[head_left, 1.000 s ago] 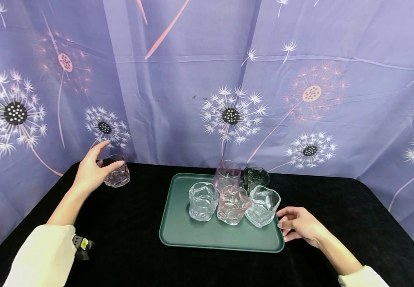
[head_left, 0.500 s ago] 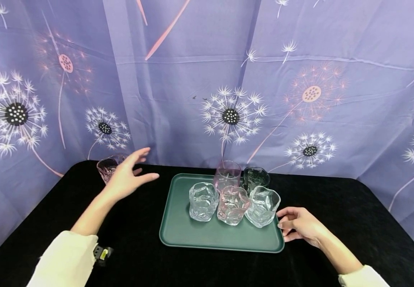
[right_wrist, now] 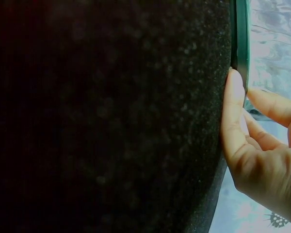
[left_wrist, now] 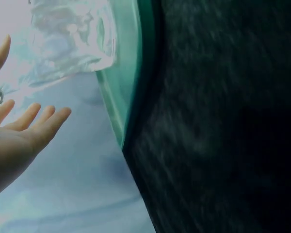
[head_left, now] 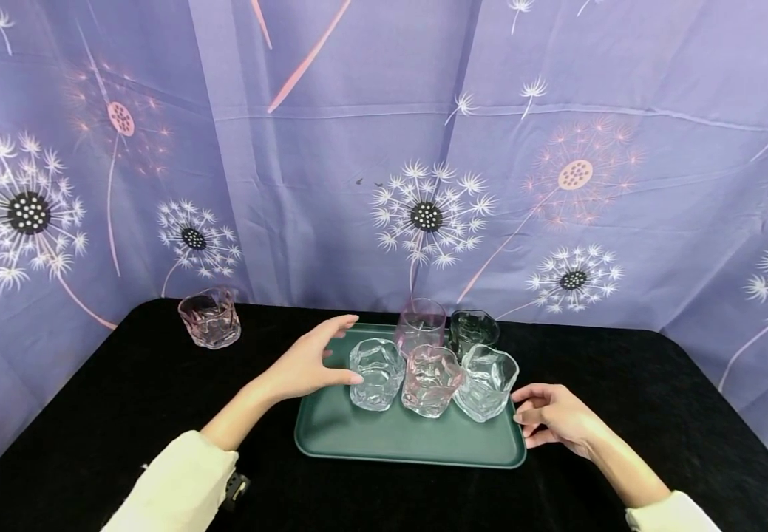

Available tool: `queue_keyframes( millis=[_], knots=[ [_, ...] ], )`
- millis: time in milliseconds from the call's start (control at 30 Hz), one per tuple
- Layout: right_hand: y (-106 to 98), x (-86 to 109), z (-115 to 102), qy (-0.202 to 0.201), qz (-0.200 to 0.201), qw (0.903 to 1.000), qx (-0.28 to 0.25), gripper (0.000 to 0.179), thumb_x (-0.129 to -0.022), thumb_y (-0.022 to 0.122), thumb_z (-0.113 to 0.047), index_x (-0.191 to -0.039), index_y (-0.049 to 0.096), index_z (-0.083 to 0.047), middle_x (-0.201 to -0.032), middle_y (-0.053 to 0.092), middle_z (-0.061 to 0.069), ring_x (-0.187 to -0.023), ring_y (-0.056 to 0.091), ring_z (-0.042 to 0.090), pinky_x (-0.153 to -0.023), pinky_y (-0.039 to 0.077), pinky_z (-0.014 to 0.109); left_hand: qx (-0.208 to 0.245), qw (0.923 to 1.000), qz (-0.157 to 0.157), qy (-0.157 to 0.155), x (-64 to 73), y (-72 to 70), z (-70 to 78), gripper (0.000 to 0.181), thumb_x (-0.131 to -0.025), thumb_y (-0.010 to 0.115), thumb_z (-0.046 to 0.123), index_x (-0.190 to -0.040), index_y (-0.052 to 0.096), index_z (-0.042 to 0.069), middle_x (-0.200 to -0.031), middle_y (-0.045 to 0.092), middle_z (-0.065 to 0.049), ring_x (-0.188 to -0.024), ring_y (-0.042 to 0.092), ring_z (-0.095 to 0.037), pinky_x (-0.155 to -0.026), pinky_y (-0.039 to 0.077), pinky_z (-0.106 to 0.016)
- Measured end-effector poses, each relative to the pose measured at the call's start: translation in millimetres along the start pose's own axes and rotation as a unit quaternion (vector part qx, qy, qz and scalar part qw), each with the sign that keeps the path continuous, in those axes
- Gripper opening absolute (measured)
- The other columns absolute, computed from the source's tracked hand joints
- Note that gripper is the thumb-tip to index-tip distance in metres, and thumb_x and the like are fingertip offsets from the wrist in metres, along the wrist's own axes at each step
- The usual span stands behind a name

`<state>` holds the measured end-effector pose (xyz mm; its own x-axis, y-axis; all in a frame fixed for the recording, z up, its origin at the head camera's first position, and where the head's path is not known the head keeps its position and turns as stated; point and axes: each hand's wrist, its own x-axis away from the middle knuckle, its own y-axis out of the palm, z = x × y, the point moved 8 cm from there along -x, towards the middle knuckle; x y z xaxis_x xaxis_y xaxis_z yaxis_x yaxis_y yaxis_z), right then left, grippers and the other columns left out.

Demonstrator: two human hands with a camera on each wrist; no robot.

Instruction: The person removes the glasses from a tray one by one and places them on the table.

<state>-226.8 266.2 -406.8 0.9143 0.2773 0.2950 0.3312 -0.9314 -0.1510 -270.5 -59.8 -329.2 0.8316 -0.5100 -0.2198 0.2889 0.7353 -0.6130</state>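
Note:
My left hand [head_left: 310,363] reaches over the left edge of a green tray [head_left: 410,442], thumb and fingers spread toward a clear wavy glass [head_left: 377,375]. In the left wrist view the fingers [left_wrist: 43,127] hold nothing. At the tray's right edge my right hand [head_left: 556,417] pinches the rim between thumb and fingers, as the right wrist view also shows. A pinkish glass [head_left: 432,380] and another clear glass [head_left: 488,384] stand in the tray's front row. Behind them are a purple-tinted glass [head_left: 421,325] and a dark grey glass [head_left: 474,330].
A pink faceted glass [head_left: 211,319] stands alone at the back left of the black tablecloth [head_left: 117,414]. A lilac curtain with dandelion prints [head_left: 330,148] hangs right behind the table's back edge.
My left hand has let go of the pink glass at the back left and moved right to the tray's left side. My right hand has stayed at the tray's rim.

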Motion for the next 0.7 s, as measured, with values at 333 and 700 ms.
queue_keyframes(
  millis=[333, 700],
  knots=[
    [0, -0.3, 1, 0.003, 0.003, 1.0000, 0.004, 0.039, -0.082, 0.058, 0.004, -0.115, 0.039, 0.017, -0.080, 0.059, 0.006, -0.062, 0.055, 0.013, -0.058, 0.054, 0.034, -0.024, 0.9981, -0.057, -0.005, -8.1, 34.2, 3.2, 0.089, -0.070, 0.079, 0.031, -0.142, 0.030, 0.013, -0.142, 0.033, -0.010, -0.124, 0.037, -0.031, -0.097, 0.034, -0.049],
    [-1, -1.0, 2, 0.001, 0.004, 1.0000, 0.004, 0.040, -0.082, 0.058, 0.004, -0.115, 0.040, 0.017, -0.080, 0.059, 0.007, -0.062, 0.056, 0.014, -0.058, 0.054, 0.034, -0.023, 0.9983, -0.053, -0.013, -8.2, 36.3, 4.6, 0.087, -0.070, 0.079, 0.027, -0.142, 0.031, 0.013, -0.140, 0.035, -0.010, -0.123, 0.038, -0.030, -0.095, 0.036, -0.049]
  ],
)
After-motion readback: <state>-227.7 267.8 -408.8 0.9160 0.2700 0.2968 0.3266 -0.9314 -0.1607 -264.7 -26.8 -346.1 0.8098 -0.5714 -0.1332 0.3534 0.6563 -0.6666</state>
